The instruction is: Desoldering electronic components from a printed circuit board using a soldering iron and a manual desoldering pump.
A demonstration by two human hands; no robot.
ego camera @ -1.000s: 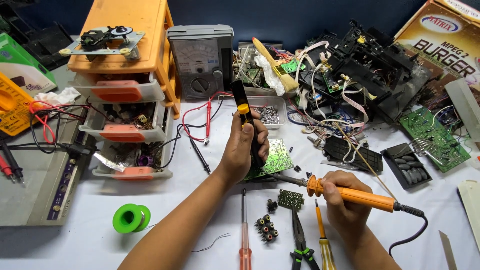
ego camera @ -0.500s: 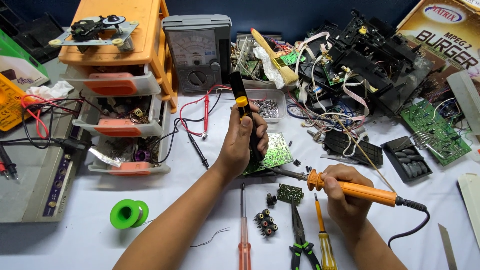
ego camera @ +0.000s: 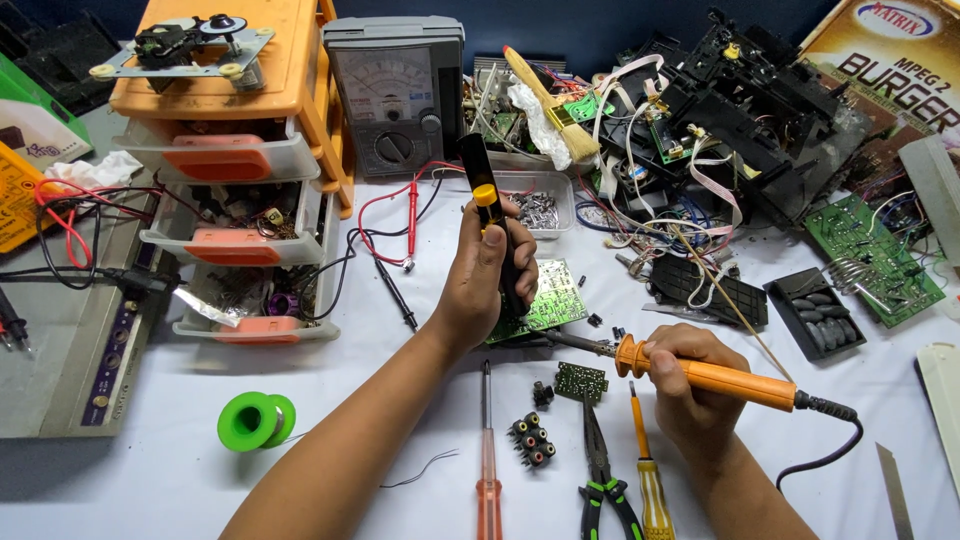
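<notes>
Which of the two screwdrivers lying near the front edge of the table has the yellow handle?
The right-hand screwdriver, beside the green-handled pliers under the right hand. The other screwdriver, to its left, has a clear red-orange handle.

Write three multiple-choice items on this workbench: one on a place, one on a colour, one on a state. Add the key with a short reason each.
1. Where does the solder spool lie?
A. On the white table, on the left-arm side
B. On top of the orange drawer unit
C. In the clear tray of small parts

2. What colour is the handle of the soldering iron?
A. Blue
B. Orange
C. Green

3. How does the left hand hold the desoldering pump?
A. Lying flat on the table
B. Upright over the green circuit board
C. Inside a drawer

Key: 1 A, the green spool sits on the bare tabletop beside the left forearm. 2 B, the right hand grips an orange handle with a black cord. 3 B, the black and yellow pump stands upright in the fist, its lower end at the board.
</notes>
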